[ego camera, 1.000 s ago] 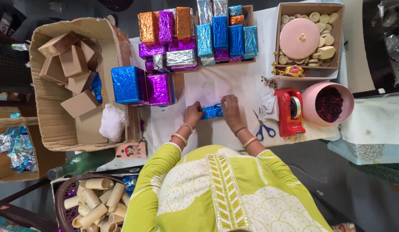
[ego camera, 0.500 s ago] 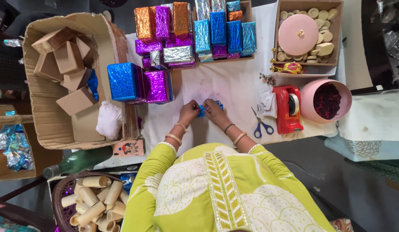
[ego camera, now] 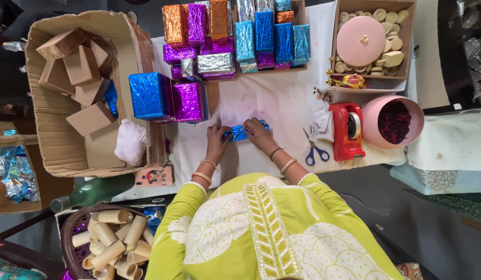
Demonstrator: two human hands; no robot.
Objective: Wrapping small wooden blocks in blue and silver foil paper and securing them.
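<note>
Both hands gripped a small blue foil roll (ego camera: 242, 133) at frame centre, on the white tabletop (ego camera: 271, 103): the left hand (ego camera: 217, 137) pinched its left end, the right hand (ego camera: 257, 132) its right. Scissors (ego camera: 314, 149) lay right of them, beside a red tape dispenser (ego camera: 347, 130).

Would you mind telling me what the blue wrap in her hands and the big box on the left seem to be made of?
The blue wrap, held by the left hand and right hand, looks like thin metallic foil: crinkled and glittering. The big box looks like brown corrugated cardboard: matte, with ribbed walls and bent flaps.
</note>
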